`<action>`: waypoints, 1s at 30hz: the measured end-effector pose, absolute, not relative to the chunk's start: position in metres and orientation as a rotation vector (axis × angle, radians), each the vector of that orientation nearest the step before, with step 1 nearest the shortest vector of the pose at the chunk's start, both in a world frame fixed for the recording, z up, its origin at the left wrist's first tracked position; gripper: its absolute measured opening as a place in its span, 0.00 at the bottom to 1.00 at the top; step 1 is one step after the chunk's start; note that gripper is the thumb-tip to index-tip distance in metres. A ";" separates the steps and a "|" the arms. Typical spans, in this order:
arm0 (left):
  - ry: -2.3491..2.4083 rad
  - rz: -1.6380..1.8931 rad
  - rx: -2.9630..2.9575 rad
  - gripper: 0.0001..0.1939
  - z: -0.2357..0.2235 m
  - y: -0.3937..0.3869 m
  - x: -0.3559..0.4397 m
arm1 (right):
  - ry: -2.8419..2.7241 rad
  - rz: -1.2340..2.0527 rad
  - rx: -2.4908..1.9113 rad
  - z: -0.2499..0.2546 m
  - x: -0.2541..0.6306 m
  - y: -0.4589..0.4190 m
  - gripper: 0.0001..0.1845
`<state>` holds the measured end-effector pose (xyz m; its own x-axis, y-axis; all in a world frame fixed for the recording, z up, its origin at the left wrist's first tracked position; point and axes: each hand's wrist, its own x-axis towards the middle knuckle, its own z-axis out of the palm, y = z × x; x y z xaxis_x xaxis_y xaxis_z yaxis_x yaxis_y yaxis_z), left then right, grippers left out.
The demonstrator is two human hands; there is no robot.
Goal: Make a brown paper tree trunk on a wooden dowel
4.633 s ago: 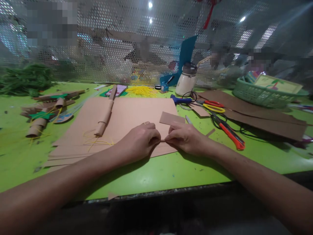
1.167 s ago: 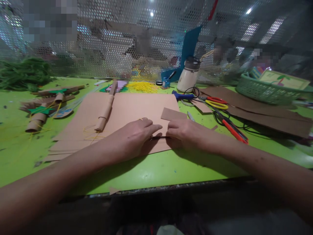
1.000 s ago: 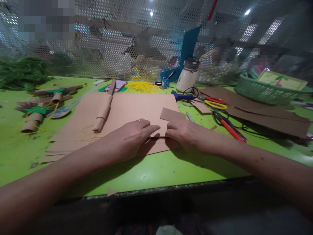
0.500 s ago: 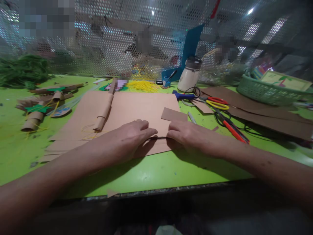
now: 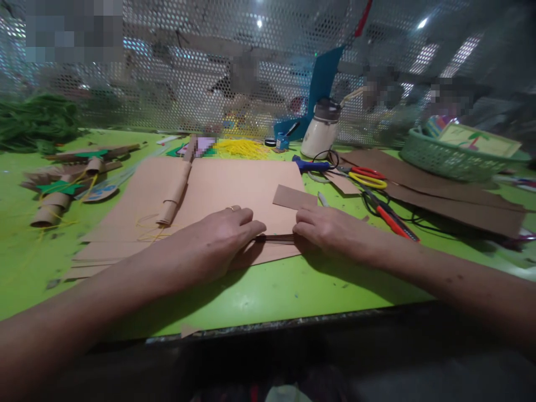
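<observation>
A stack of light brown paper sheets (image 5: 247, 178) lies on the green table. My left hand (image 5: 226, 237) is closed on its front edge, its thumb pointing right along the paper; a ring shows on one finger. My right hand (image 5: 322, 229) has its fingers curled over the same edge a short way to the right. Between the two hands several layered edges show, with a dark shadow under the upper ones. Just beyond my right hand lies a small brown paper rectangle (image 5: 294, 196). A rolled paper tube (image 5: 176, 192) rests on the stack's left part, yellow thread at its near end.
At right are a red cutter knife (image 5: 396, 220), scissors (image 5: 368, 177), a blue glue gun (image 5: 312, 164), dark brown sheets (image 5: 452, 195) and a green basket (image 5: 456, 159). A white jar (image 5: 321, 134) stands behind. Paper figures with green stars (image 5: 61, 188) lie at left.
Earlier both hands pinched a thin strip of the paper's edge close together. Now they are farther apart, with fingers over the edge and the layered edges showing between them.
</observation>
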<state>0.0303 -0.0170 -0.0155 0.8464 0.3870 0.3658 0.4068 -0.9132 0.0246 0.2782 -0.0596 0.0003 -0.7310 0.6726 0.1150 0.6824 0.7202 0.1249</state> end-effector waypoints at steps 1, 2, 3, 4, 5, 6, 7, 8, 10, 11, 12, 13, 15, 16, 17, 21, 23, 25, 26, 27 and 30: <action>-0.657 -0.528 -2.940 0.10 -0.015 -0.017 0.031 | -2.806 -0.189 -1.148 0.002 0.281 -0.060 0.09; -0.674 -0.480 -2.913 0.10 -0.014 -0.018 0.032 | -2.735 -0.147 -1.162 0.004 0.283 -0.060 0.09; -0.682 -0.428 -2.894 0.10 -0.012 -0.018 0.033 | -2.647 -0.122 -1.162 0.007 0.284 -0.060 0.08; -0.683 -0.388 -2.888 0.11 -0.010 -0.019 0.033 | -2.553 -0.111 -1.150 0.009 0.284 -0.061 0.07; -0.683 -0.355 -2.891 0.11 -0.008 -0.019 0.034 | -2.465 -0.103 -1.125 0.011 0.283 -0.062 0.06; -0.678 -0.337 -2.896 0.12 -0.006 -0.019 0.034 | -2.401 -0.086 -1.091 0.012 0.281 -0.062 0.07; -0.673 -0.338 -2.898 0.12 -0.005 -0.019 0.034 | -2.374 -0.060 -1.059 0.013 0.278 -0.062 0.09; -0.672 -0.355 -2.896 0.13 -0.004 -0.018 0.034 | -2.382 -0.033 -1.033 0.012 0.273 -0.061 0.10; -0.664 -0.415 -2.888 0.13 -0.005 -0.016 0.033 | -2.476 0.008 -0.999 0.008 0.263 -0.056 0.10; -0.662 -0.433 -2.890 0.13 -0.005 -0.015 0.032 | -2.537 0.016 -0.996 0.005 0.258 -0.053 0.10; -0.663 -0.444 -2.894 0.13 -0.006 -0.014 0.032 | -2.588 0.012 -1.001 0.002 0.254 -0.050 0.10; -0.665 -0.451 -2.896 0.13 -0.006 -0.014 0.032 | -2.630 -0.001 -1.006 -0.001 0.250 -0.046 0.10; -0.669 -0.452 -2.889 0.13 -0.007 -0.014 0.033 | -2.683 -0.037 -0.993 -0.006 0.245 -0.038 0.11; -0.671 -0.453 -2.878 0.13 -0.006 -0.014 0.034 | -2.702 -0.060 -0.976 -0.008 0.243 -0.035 0.12; -0.672 -0.451 -2.866 0.13 -0.006 -0.014 0.035 | -2.715 -0.088 -0.954 -0.010 0.242 -0.033 0.12; -0.669 -0.449 -2.819 0.12 -0.006 -0.014 0.038 | -2.717 -0.236 -0.869 -0.014 0.238 -0.029 0.12; -0.660 -0.451 -2.799 0.11 -0.007 -0.015 0.038 | -2.719 -0.294 -0.823 -0.015 0.237 -0.030 0.12; -0.658 -0.423 -2.791 0.09 -0.007 -0.016 0.039 | -2.730 -0.320 -0.799 -0.015 0.237 -0.032 0.11; -0.662 -0.403 -2.788 0.09 -0.006 -0.017 0.039 | -2.736 -0.323 -0.795 -0.015 0.238 -0.034 0.11; -0.671 -0.380 -2.784 0.09 -0.005 -0.018 0.039 | -2.746 -0.320 -0.800 -0.014 0.239 -0.036 0.11; -0.709 -0.309 -2.784 0.09 -0.001 -0.020 0.040 | -2.789 -0.304 -0.825 -0.012 0.244 -0.039 0.10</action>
